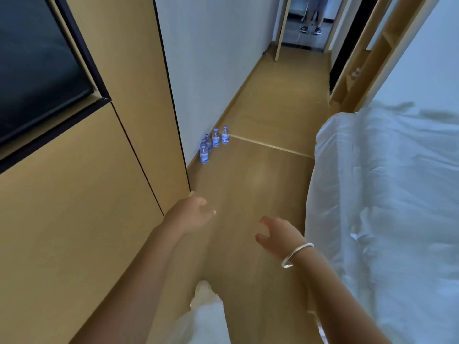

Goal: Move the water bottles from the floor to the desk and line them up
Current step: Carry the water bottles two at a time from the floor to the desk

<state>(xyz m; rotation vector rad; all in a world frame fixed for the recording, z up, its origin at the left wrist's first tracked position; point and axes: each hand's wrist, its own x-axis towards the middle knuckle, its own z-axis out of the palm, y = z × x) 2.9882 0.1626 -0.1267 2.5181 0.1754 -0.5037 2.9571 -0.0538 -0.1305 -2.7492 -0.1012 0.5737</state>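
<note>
both hands are empty, fingers loosely spread: left hand (192,213), right hand (278,235) with a silver bangle (296,254). beyond them the water bottles (213,144) stand upright on the floor (260,175) against the white wall (211,70), blue labels unreadable. the bed (385,194) lies right of the bottles.

The wooden floor (260,175) carries a cluster of upright water bottles (214,143) at its left edge, against the white wall's foot, just beyond the wood-panelled cabinet's corner
</note>
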